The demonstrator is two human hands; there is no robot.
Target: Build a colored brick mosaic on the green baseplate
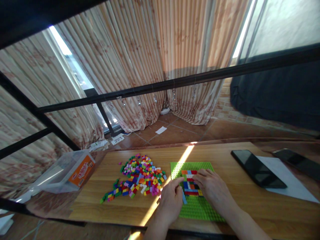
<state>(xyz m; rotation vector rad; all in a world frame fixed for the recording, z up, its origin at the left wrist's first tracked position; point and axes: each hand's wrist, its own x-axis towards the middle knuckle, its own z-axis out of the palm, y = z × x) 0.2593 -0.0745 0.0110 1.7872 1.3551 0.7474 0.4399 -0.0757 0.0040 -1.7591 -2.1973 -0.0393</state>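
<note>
A green studded baseplate (197, 208) lies on the wooden table with rows of coloured toy bricks (191, 192) built on its middle. My left hand (171, 200) is at the left side of these rows, fingers curled. A long light blue brick (184, 198) sticks out from under its fingers and appears to be held there. My right hand (211, 185) reaches over the right end of the rows, its fingers bent together and touching the upper bricks. What lies beneath its fingertips is hidden.
Left of the baseplate spreads a pile of loose bricks (140, 176). A clear plastic box (62, 170) with an orange label stands beyond the table's left end. To the right lie a black phone (258, 169), white paper (277, 170) and another dark phone (297, 161). A black rail (150, 88) crosses ahead.
</note>
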